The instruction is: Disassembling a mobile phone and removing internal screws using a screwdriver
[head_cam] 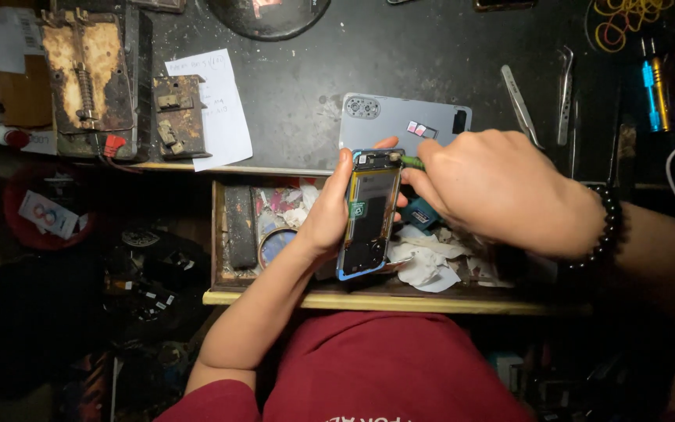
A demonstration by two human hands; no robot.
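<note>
Here, an opened phone (370, 213), its back removed so the flat battery and small boards show inside a blue rim, is held upright over the open wooden drawer (369, 298), just below the front edge of the dark worktop (306, 78). The left hand (323, 223) cradles it from behind, thumb along the left rim and fingertips curled over the top corner, apparently to steady it. The right hand (498, 187) has its fingers pressed together, pinching a thin green-handled tool (411, 162) whose tip meets the phone's top right corner; a beaded black bracelet (608, 227) circles that wrist. Just beyond, near the worktop's front edge, lies the smooth grey back cover (400, 117) with two tiny cards on it. Crumpled white paper (423, 266) and a round tin fill the drawer. Metal tweezers (519, 101) lie further right, and a rusty, worn clamping jig (87, 74) and a paper note (212, 105) sit toward the worktop's left end.
</note>
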